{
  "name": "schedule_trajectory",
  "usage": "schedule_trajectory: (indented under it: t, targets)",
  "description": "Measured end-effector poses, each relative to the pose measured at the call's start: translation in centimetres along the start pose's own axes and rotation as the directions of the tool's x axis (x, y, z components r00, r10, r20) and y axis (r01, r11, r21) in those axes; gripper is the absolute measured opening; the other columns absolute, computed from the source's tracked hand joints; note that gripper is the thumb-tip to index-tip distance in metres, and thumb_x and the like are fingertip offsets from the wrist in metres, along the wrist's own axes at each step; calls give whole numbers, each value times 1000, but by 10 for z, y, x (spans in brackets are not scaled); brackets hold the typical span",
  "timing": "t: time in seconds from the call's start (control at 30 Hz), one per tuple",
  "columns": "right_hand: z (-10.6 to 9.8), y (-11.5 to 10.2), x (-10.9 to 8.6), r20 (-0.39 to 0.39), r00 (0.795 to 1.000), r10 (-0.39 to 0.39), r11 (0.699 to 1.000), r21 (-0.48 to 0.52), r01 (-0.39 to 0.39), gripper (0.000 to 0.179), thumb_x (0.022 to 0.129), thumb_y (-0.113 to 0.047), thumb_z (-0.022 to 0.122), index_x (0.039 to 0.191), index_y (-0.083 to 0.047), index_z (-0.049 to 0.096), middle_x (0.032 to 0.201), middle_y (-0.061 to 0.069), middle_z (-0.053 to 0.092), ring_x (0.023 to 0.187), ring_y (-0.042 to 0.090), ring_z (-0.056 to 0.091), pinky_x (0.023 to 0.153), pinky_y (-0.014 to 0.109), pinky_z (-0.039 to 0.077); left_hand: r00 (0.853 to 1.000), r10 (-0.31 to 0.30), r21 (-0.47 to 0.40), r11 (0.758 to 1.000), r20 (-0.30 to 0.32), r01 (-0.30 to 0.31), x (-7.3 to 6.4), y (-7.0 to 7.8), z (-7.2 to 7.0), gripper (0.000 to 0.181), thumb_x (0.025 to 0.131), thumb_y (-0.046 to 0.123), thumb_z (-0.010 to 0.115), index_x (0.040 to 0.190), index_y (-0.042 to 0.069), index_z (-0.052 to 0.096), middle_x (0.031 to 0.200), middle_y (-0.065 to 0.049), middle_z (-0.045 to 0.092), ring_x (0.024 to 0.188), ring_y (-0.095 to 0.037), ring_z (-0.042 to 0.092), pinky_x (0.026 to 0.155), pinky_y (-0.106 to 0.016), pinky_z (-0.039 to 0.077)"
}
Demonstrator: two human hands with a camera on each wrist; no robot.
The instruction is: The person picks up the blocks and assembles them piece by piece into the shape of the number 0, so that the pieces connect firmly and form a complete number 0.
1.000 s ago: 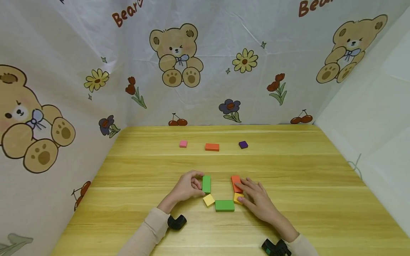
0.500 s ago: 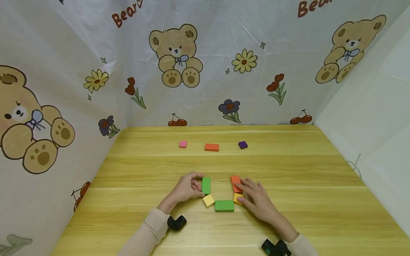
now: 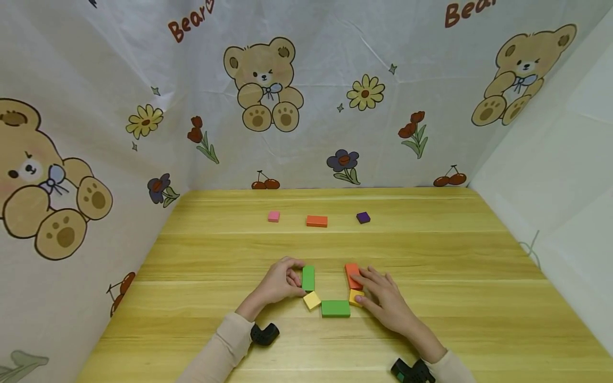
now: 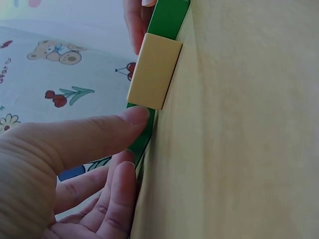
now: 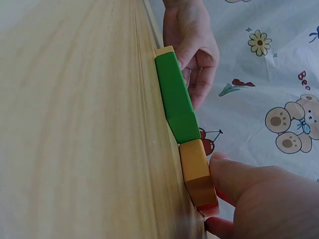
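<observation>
My left hand (image 3: pixel 276 282) pinches an upright-lying green block (image 3: pixel 308 279) end to end, thumb at its near end and index finger at its far end. Just below that block, a pale yellow block (image 3: pixel 312 301) sits turned at an angle; in the left wrist view the thumb touches near this yellow block (image 4: pixel 155 72). A second green block (image 3: pixel 336 309) lies crosswise at the front. My right hand (image 3: pixel 390 303) rests on the right side, fingers fairly straight, with fingertips on an orange-red block (image 3: pixel 351 275) and the thumb on a yellow-orange block (image 3: pixel 355 298).
Farther back on the wooden table (image 3: pixel 431 250) lie a pink block (image 3: pixel 273 216), another orange-red block (image 3: pixel 317 221) and a purple block (image 3: pixel 363 217). A bear-print cloth (image 3: pixel 306 154) hangs behind. Black wrist devices (image 3: pixel 265 334) sit by both wrists.
The green block in my left hand has slid slightly toward me, closer to the pale yellow block. My right hand and its blocks stay where they were.
</observation>
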State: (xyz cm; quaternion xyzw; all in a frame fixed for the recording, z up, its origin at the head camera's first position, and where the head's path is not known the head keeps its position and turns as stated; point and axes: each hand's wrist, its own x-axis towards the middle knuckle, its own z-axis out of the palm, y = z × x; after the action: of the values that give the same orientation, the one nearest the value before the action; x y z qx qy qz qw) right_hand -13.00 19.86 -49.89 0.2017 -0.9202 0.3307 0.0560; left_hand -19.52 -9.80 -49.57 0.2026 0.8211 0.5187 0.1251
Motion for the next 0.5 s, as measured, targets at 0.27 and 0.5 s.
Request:
schedule_trajectory:
  t: [0.27, 0.5]
  targets:
    - [0, 1, 0, -3, 1000, -5, 1000, 4, 5, 49, 93, -27, 65, 139, -12, 56, 146, 20, 48, 140, 47, 33, 108, 73, 13, 1000, 8, 23, 1000, 0, -8, -1, -1, 0, 65, 72, -1, 83, 131, -4, 56, 104, -13, 56, 73, -12, 60, 66, -19, 53]
    - [0, 0, 0, -2, 1000, -4, 1000, 13, 4, 49, 94, -27, 65, 139, -12, 56, 146, 20, 48, 140, 47, 33, 109, 72, 12, 1000, 24, 18, 1000, 19, -24, -1, -3, -2, 69, 73, -1, 83, 135, -3, 53, 111, -14, 57, 77, -12, 60, 69, -19, 54]
